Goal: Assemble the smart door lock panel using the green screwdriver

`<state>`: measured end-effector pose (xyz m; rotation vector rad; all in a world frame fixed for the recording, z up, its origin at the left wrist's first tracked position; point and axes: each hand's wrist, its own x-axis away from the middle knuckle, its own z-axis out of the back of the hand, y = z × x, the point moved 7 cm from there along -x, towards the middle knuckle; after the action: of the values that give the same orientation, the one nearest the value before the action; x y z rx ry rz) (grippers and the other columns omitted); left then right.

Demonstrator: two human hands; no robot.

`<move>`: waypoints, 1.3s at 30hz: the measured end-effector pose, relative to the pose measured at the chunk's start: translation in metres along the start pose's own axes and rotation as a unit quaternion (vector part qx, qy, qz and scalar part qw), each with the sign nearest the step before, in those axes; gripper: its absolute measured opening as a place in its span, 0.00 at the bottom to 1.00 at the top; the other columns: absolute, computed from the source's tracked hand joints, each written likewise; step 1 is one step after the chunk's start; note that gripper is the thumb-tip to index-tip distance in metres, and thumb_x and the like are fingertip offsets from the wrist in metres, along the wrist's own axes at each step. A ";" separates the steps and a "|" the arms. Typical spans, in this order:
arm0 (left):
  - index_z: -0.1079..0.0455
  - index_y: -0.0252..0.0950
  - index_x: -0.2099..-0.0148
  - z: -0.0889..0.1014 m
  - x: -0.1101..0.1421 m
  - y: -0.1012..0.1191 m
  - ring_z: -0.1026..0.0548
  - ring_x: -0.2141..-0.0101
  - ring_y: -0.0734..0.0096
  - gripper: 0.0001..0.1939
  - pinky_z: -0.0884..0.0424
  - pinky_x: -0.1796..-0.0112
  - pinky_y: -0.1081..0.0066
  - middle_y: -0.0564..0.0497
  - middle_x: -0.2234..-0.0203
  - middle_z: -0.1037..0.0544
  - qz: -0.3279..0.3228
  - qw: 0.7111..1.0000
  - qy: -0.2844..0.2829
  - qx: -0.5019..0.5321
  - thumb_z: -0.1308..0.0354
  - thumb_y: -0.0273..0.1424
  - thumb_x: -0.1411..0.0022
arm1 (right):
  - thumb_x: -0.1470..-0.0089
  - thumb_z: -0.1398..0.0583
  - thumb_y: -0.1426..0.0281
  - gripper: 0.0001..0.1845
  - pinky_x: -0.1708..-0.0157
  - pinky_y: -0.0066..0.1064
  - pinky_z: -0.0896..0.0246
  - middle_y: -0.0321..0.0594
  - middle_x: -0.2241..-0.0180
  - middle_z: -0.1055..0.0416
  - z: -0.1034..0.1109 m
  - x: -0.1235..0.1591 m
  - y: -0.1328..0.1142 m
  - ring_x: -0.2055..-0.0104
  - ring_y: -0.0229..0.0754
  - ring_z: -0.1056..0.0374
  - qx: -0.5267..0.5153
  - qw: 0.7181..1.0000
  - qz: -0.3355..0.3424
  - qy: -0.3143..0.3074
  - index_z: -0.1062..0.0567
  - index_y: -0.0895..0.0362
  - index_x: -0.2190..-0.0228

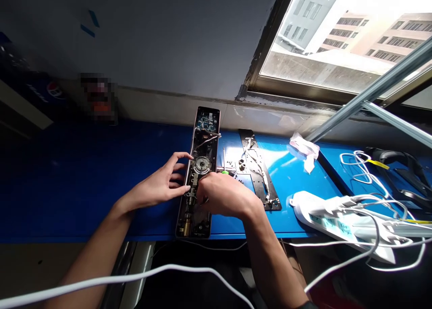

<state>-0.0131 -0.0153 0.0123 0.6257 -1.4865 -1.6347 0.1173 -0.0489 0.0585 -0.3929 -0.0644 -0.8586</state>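
Black device (202, 164), right hand (224, 194) over it; Pepsi logo (54, 90) far left.

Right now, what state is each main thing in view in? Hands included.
Long housing: open, inside exposed
Left hand: open, fingers spread at the housing's left edge
Right hand: curled over the housing, grip hidden
Black plate: lying flat, wires on top
Green-handled tool: lying down, partly hidden
Power strip: plugs inserted, live or not unclear
Wrapper: crumpled
White cable: loosely looped
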 end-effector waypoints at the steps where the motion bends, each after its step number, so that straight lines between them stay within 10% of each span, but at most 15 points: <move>1: 0.47 0.50 0.35 0.000 0.000 -0.001 0.18 0.52 0.62 0.37 0.19 0.52 0.61 0.45 0.38 0.30 -0.001 1.000 -0.001 0.002 0.33 0.31 0.40 | 0.53 0.38 0.81 0.09 0.77 0.30 0.55 0.40 0.73 0.21 -0.001 0.000 0.000 0.74 0.37 0.33 0.007 1.000 -0.001 -0.004 0.19 0.57 0.76; 20: 0.45 0.47 0.38 0.004 0.000 -0.002 0.18 0.51 0.59 0.35 0.19 0.52 0.58 0.44 0.40 0.29 -0.001 1.000 0.018 0.015 0.31 0.32 0.41 | 0.52 0.40 0.82 0.10 0.77 0.31 0.53 0.42 0.74 0.21 -0.004 0.002 0.002 0.75 0.38 0.32 0.007 1.000 -0.003 -0.016 0.20 0.59 0.77; 26: 0.43 0.48 0.35 0.014 -0.010 0.017 0.24 0.43 0.55 0.35 0.24 0.43 0.51 0.45 0.37 0.32 -0.074 0.991 0.035 -0.110 0.32 0.35 0.41 | 0.43 0.39 0.78 0.12 0.65 0.26 0.40 0.38 0.66 0.18 0.014 0.010 0.011 0.66 0.36 0.27 -0.085 0.995 0.041 0.013 0.15 0.54 0.66; 33: 0.25 0.41 0.47 0.026 -0.044 0.076 0.27 0.45 0.53 0.18 0.27 0.42 0.54 0.45 0.47 0.29 -0.198 0.908 0.156 -0.334 0.36 0.38 0.37 | 0.40 0.38 0.72 0.08 0.69 0.25 0.40 0.34 0.70 0.20 0.060 0.010 0.061 0.72 0.32 0.32 -0.174 0.971 -0.040 0.159 0.17 0.57 0.65; 39: 0.23 0.38 0.50 0.020 -0.085 0.105 0.25 0.52 0.55 0.13 0.27 0.48 0.57 0.45 0.54 0.24 -0.228 0.891 0.115 -0.374 0.39 0.36 0.34 | 0.42 0.39 0.69 0.09 0.75 0.26 0.42 0.38 0.72 0.21 0.068 -0.005 0.118 0.76 0.33 0.32 -0.183 0.951 -0.190 0.164 0.18 0.58 0.68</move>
<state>0.0422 0.0697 0.1035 0.7093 -0.4585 -2.2088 0.2091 0.0490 0.0832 -0.5900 0.3425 -1.3151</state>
